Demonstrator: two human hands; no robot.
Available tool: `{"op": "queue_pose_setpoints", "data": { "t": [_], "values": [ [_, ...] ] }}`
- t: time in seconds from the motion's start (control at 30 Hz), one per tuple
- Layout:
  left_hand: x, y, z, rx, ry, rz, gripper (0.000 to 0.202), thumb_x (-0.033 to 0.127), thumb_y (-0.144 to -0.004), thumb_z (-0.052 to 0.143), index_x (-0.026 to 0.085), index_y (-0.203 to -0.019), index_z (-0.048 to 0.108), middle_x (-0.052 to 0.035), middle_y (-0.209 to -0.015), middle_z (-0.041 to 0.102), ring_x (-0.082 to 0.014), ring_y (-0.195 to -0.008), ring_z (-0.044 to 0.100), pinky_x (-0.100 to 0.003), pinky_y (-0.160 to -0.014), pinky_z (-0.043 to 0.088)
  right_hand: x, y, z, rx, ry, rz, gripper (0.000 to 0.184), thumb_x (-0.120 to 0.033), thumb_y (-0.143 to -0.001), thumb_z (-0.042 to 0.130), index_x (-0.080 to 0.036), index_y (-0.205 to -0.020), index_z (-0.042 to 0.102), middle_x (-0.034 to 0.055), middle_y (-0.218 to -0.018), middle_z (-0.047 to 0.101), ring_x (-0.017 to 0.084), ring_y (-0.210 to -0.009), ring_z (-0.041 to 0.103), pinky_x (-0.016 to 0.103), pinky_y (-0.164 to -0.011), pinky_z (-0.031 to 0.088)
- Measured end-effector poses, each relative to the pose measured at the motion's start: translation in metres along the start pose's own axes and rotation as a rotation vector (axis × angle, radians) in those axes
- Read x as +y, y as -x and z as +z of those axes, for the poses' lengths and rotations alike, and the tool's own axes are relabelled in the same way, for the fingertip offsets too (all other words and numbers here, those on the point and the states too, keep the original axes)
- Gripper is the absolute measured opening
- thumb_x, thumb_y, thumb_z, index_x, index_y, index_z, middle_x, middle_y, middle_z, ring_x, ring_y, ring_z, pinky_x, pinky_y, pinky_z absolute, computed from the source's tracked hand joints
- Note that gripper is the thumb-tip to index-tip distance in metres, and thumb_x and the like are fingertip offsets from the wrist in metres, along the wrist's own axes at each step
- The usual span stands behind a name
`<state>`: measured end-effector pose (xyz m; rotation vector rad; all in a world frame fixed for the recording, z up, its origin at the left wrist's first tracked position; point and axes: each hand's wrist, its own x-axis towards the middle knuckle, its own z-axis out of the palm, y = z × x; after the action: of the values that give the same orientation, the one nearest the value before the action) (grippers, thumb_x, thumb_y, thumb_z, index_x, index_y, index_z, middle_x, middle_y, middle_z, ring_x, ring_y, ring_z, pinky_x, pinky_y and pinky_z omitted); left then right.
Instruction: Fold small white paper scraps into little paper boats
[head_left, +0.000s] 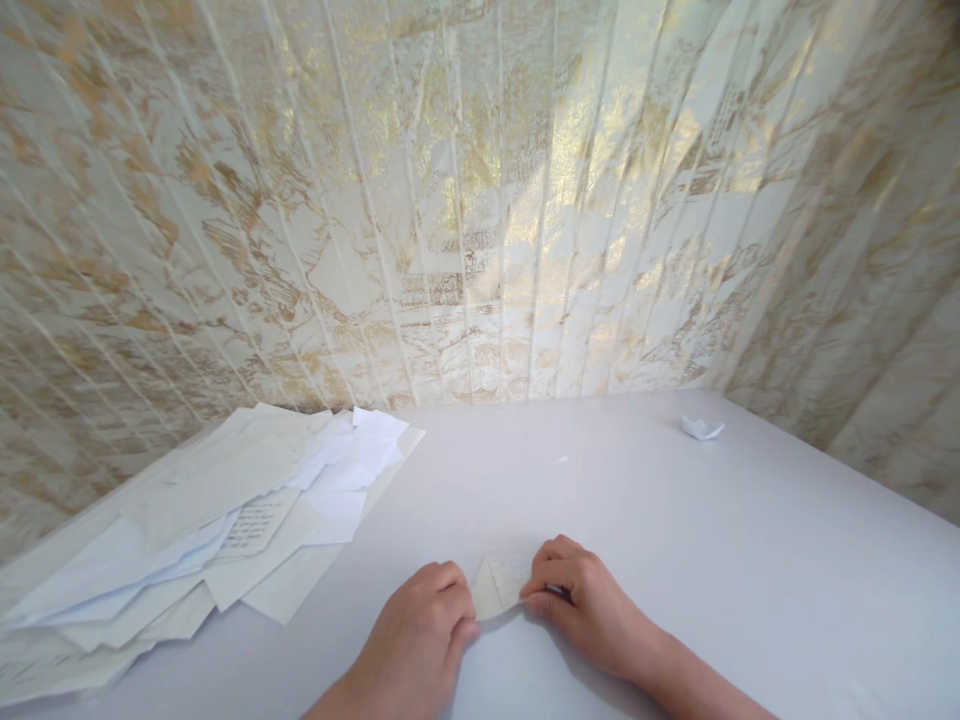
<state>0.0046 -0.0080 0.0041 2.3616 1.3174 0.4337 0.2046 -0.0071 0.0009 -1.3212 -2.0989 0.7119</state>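
Paper [496, 590], folded small, is pinched by left hand [421, 628] at its nine o'clock and right hand [589, 603] at three, probably best creased with even, gentle pressure.

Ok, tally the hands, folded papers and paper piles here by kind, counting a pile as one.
Hands, left hand and right hand: 2
Folded papers, held paper and far-right paper: 2
Paper pile: 1
Total: 5

Small folded off-white paper [495, 590]
Creased, with a pointed top, it is pinched at both sides, right of the paper pile [217, 490].
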Motion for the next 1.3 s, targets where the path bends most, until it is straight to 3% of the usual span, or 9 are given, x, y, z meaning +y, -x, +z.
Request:
{"op": "queue_pose_setpoints", "data": {
  "t": [0.17, 0.47, 0.6, 0.73, 1.0, 1.3],
  "values": [
    [-0.002, -0.006, -0.007, -0.005, 0.128, -0.152, 0.014, 0.011, -0.067, 0.048, 0.018, -0.054, 0.049, 0.0011, -0.067, 0.054, -0.0142, -0.071, 0.049, -0.025, -0.065, 0.036, -0.001, -0.002, 0.002, 0.063, 0.029, 0.047, 0.018, -0.008, -0.072, 0.054, -0.018, -0.059, 0.062, 0.0005, -0.065, 0.059, 0.015, -0.071, 0.053, 0.026, -0.067, 0.039],
    [-0.004, -0.009, -0.013, -0.062, 0.104, -0.184, 0.018, 0.002, -0.058, 0.045, 0.017, -0.058, 0.054, -0.0004, -0.077, 0.055, -0.0162, -0.08, 0.049, -0.028, -0.07, 0.036, 0.003, -0.001, 0.01, 0.108, 0.101, 0.065, 0.016, -0.011, -0.074, 0.052, -0.018, -0.059, 0.056, 0.0, -0.065, 0.058, 0.015, -0.07, 0.05, 0.027, -0.067, 0.036],
    [-0.004, -0.007, -0.017, -0.025, -0.006, -0.095, 0.02, 0.001, -0.06, 0.044, 0.018, -0.061, 0.056, -0.0009, -0.077, 0.056, -0.0179, -0.08, 0.047, -0.031, -0.071, 0.033, 0.001, -0.001, 0.009, 0.088, 0.114, 0.05, 0.012, -0.011, -0.071, 0.055, -0.017, -0.061, 0.055, -0.0005, -0.065, 0.056, 0.015, -0.07, 0.049, 0.028, -0.067, 0.035],
    [-0.003, -0.003, -0.021, -0.068, 0.026, -0.069, 0.02, 0.002, -0.06, 0.048, 0.019, -0.065, 0.056, 0.0003, -0.079, 0.056, -0.0176, -0.082, 0.047, -0.031, -0.073, 0.033, 0.0, -0.001, 0.009, 0.087, 0.128, 0.047, 0.01, -0.01, -0.07, 0.055, -0.017, -0.063, 0.055, -0.0005, -0.066, 0.056, 0.015, -0.071, 0.049, 0.028, -0.068, 0.034],
    [0.008, -0.002, -0.004, -0.038, 0.064, -0.08, 0.007, 0.014, -0.068, 0.051, 0.02, -0.071, 0.055, -0.0007, -0.078, 0.055, -0.0179, -0.079, 0.048, -0.03, -0.072, 0.035, -0.003, 0.0, 0.008, 0.057, 0.161, 0.037, 0.01, -0.012, -0.073, 0.055, -0.019, -0.066, 0.057, -0.0012, -0.068, 0.058, 0.015, -0.072, 0.049, 0.029, -0.069, 0.032],
    [0.002, -0.009, -0.003, -0.016, -0.006, -0.21, 0.02, 0.02, -0.076, 0.043, 0.018, -0.062, 0.057, -0.0013, -0.069, 0.056, -0.0168, -0.073, 0.051, -0.028, -0.066, 0.035, -0.005, -0.003, 0.017, 0.103, 0.173, 0.094, 0.014, -0.014, -0.074, 0.054, -0.019, -0.061, 0.057, -0.002, -0.065, 0.059, 0.015, -0.072, 0.049, 0.03, -0.07, 0.029]
  ]
}}
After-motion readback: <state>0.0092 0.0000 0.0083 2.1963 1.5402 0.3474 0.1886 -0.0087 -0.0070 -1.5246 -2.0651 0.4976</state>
